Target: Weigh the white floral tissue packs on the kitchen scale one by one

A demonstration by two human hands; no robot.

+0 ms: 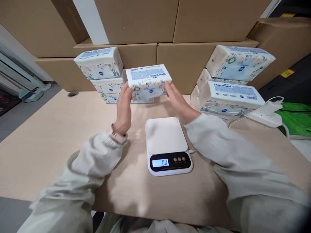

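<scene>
A floral tissue pack (149, 81) is held between my two hands, tilted, above the back of the table. My left hand (124, 108) presses its left end, and my right hand (179, 99) grips its right end. Nearer to me lies a white scale (166, 136) with a bare plate; its lit display reads 0.0. Behind my left hand stands a stack of similar packs (99, 63). Another group of packs (240, 63) is piled at the right, beyond my right forearm. One more pack, partly hidden by the held one, lies at the back.
Cardboard boxes (184, 64) form a wall along the back of the wooden table (48, 145). A white power strip (267, 117) with cables is at the right, beside a green bag (296, 119). A round cable hole (73, 94) is at the back left.
</scene>
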